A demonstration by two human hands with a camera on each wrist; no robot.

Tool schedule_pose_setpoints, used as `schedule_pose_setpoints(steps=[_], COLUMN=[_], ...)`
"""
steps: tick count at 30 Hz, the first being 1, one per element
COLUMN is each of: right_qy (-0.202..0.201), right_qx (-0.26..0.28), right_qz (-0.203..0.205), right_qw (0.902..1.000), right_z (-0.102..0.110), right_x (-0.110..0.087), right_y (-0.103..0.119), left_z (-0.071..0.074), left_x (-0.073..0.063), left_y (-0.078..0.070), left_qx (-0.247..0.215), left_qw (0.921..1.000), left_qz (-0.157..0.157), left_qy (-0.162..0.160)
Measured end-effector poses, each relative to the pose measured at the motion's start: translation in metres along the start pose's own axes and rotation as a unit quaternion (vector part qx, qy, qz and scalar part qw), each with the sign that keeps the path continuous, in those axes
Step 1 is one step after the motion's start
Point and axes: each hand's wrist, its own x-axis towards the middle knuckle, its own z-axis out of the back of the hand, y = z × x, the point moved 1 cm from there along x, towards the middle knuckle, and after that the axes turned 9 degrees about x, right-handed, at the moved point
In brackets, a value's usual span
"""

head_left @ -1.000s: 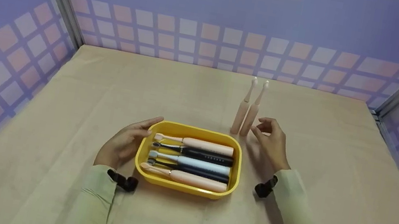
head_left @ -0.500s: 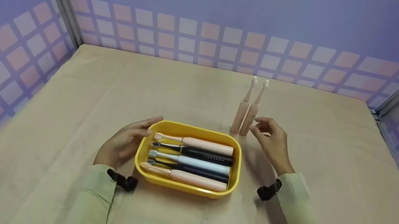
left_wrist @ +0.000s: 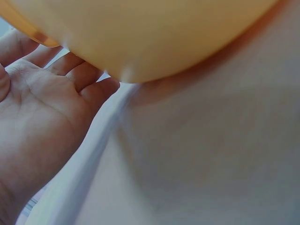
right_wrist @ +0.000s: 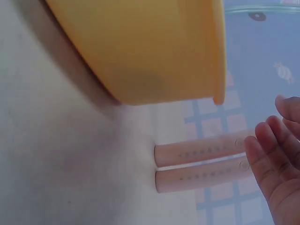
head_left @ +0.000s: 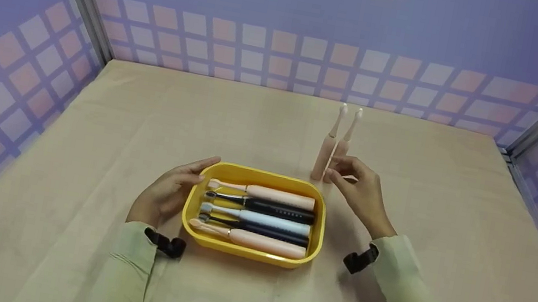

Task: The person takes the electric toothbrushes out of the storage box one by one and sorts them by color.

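Fingers of the right hand [head_left: 364, 192] are bent, thumb apart, by two pink toothbrushes [head_left: 323, 158]; whether contact is made cannot be told. Both are left standing just beyond the far right corner of the yellow tray [head_left: 253, 255]. Five toothbrushes [head_left: 275, 223] are already laid in it side by side: two pink, two dark, one pale blue. Against its left end the left hand [head_left: 166, 191] is rested, fingers relaxed.
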Motion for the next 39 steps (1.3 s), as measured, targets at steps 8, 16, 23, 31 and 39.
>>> schedule_pose_setpoints(steps=[8,16,23,31,39], right_qy=[0.052,0.14,0.213,0.293,0.342], right_qx=[-0.005,0.013,0.018,0.003,-0.03], right_qz=[0.01,0.017,0.028,0.052,0.038], right_qw=[0.9986,0.99,0.9764,0.9548,0.9383], right_z=[-0.007,-0.016,-0.026,-0.034,-0.041], right_x=[0.002,-0.006,-0.014,-0.019,-0.023], right_y=[-0.004,0.007,0.021,0.03,0.033], left_z=[0.0,0.0,0.0,0.0,-0.001], left_x=[0.0,-0.001,-0.001,-0.001,-0.001], left_y=[0.0,-0.001,-0.001,-0.001,0.0], left_qx=[-0.003,-0.011,-0.017,-0.018,-0.026], left_qw=[1.0,0.9999,0.9995,0.9997,0.9996], left_qz=[-0.001,-0.003,-0.011,-0.009,0.001], left_qy=[-0.005,0.002,0.024,0.015,0.005])
